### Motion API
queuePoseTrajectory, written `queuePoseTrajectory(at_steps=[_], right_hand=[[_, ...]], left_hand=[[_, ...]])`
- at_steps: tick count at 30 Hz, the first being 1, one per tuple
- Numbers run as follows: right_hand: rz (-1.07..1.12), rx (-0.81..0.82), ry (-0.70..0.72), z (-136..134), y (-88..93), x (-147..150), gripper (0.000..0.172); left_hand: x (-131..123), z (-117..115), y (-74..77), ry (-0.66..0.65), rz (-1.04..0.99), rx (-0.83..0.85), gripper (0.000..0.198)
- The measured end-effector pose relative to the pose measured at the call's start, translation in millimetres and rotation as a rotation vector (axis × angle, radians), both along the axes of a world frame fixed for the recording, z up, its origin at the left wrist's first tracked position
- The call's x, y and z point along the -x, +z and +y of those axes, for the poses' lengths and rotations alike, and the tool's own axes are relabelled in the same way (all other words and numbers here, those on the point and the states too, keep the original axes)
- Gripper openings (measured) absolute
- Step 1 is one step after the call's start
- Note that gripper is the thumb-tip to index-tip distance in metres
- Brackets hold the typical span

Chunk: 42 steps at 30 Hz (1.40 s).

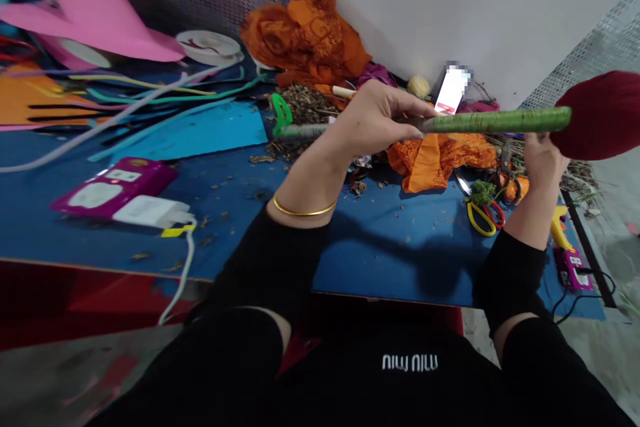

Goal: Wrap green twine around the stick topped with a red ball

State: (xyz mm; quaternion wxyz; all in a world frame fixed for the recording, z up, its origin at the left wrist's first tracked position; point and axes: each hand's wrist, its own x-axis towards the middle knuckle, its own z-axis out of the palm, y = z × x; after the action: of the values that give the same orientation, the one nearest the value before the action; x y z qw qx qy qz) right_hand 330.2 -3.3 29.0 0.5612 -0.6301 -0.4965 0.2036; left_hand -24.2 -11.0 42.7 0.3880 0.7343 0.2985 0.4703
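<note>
A long stick point(500, 121) is held level above the table, its right part wrapped in green tape and its left part grey. Its right end carries a large, rounded, dark red head point(600, 115) that looks like cloth. My left hand point(375, 117) pinches the stick near its middle, thumb below and fingers above. Just below the red head, my right hand point(545, 153) grips the stick from underneath; its fingertips are partly hidden behind it. A bright green loop point(281, 113) shows by the stick's left end; whether they touch I cannot tell.
Orange cloth point(315, 33) lies at the back, with a lit phone point(453, 88) farther right. Scissors point(483, 217) lie near my right forearm. A purple power strip point(115, 187) with a white plug and cable sits left. A yellow-handled tool point(561, 230) stands by the right edge.
</note>
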Motion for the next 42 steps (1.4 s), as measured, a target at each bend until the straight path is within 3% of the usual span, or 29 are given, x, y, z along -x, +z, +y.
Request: queuePoseTrajectory(at_steps=[2,3,5,8,11,15,19,22,25,29,36,42], right_hand=[[-0.192,-0.098,-0.065,-7,3.6,18,0.028],[-0.257,-0.134,-0.03,-12,5.9,29,0.024],[-0.35,-0.164,0.198,-20,9.5,54,0.015],[-0.3,-0.192,0.58,-29,7.4,97,0.041],[-0.197,-0.223,0.71,-34,-2.5,130,0.049],[-0.296,-0.234,0.628,-44,-5.1,141,0.04],[-0.308,-0.56,0.437,-58,3.4,145,0.032],[-0.116,-0.719,0.511,-56,-1.8,156,0.035],[0.036,-0.691,0.597,-47,-14.2,161,0.041],[0.09,-0.539,0.49,-39,-20.4,152,0.043],[0.128,-0.504,0.403,-63,-3.9,156,0.043],[0.172,-0.534,0.401,-83,6.5,168,0.042]], left_hand=[[-9,-5,-0.8,-0.011,-0.049,0.041,0.032],[-12,-6,-1.5,-0.009,-0.065,0.054,0.032],[-17,-8,-2.8,-0.004,-0.088,0.073,0.033],[-20,-8,-3.5,0.002,-0.128,0.092,0.031],[-20,-7,-2.3,0.013,-0.182,0.13,0.028],[-18,-5,-1.1,0.062,-0.218,0.142,0.026],[-17,1,-6.0,0.08,-0.194,0.108,0.025],[-21,6,-13.0,0.077,-0.184,0.072,0.028],[-29,8,-18.4,0.045,-0.161,0.028,0.028],[-36,6,-21.7,0.082,-0.107,-0.032,0.031],[-43,-1,-23.8,0.198,0.021,-0.089,0.024],[-45,-1,-27.1,0.128,-0.008,-0.109,0.021]])
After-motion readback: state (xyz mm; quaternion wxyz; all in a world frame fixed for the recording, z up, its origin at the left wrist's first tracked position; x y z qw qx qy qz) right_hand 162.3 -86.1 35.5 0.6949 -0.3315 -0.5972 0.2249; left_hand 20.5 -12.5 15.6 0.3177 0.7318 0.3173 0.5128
